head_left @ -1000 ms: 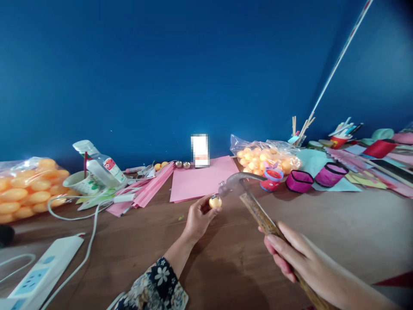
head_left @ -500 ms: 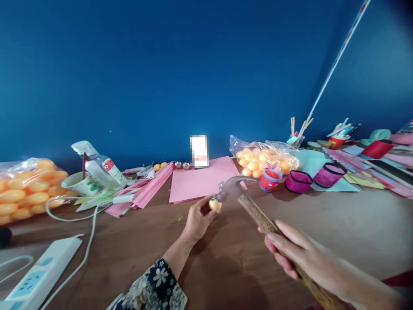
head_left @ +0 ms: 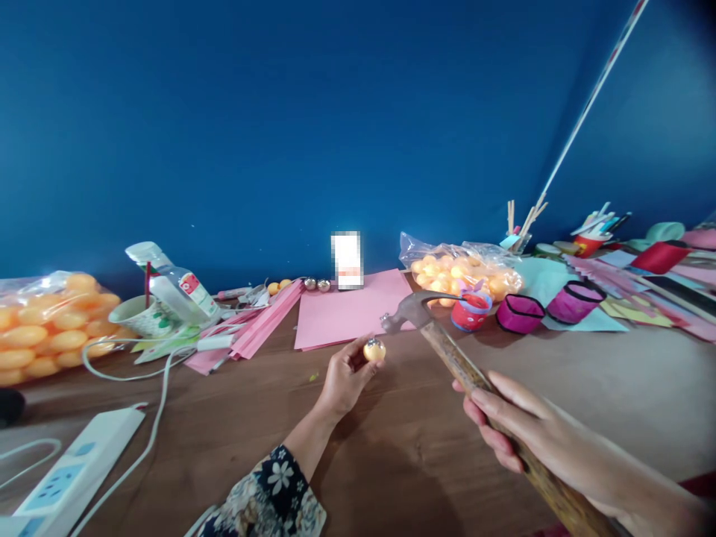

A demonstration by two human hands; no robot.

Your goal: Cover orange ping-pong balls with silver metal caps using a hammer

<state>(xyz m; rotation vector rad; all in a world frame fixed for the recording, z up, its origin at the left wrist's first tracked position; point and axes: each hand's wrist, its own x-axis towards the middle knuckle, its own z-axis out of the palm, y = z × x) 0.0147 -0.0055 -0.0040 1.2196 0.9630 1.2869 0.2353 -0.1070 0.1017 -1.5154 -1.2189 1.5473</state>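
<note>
Between the thumb and fingers of my left hand [head_left: 347, 379] is a small orange-yellow ball [head_left: 374, 351] with a silvery metal piece on its top. My right hand [head_left: 509, 418] is wrapped round the wooden handle of a claw hammer [head_left: 456, 358]. The hammer's head is tilted above and to the right of the ball, its face apart from it. A small silvery piece [head_left: 385, 319] shows by the hammer's face; whether it touches the face I cannot tell. Pink paper sheets [head_left: 341, 317] lie just beyond my left hand.
Bags of orange balls stand at the left [head_left: 56, 328] and back right [head_left: 447, 272]. A power strip [head_left: 78, 470] with a white cable lies front left. A red cup [head_left: 471, 312] and purple rings [head_left: 520, 313] are near the hammer's claw. A bottle [head_left: 184, 287] leans in a bowl [head_left: 139, 317].
The hammer head came down onto the ball's top half a second ago and has since lifted up and right. My left hand and the ball have stayed in place.
</note>
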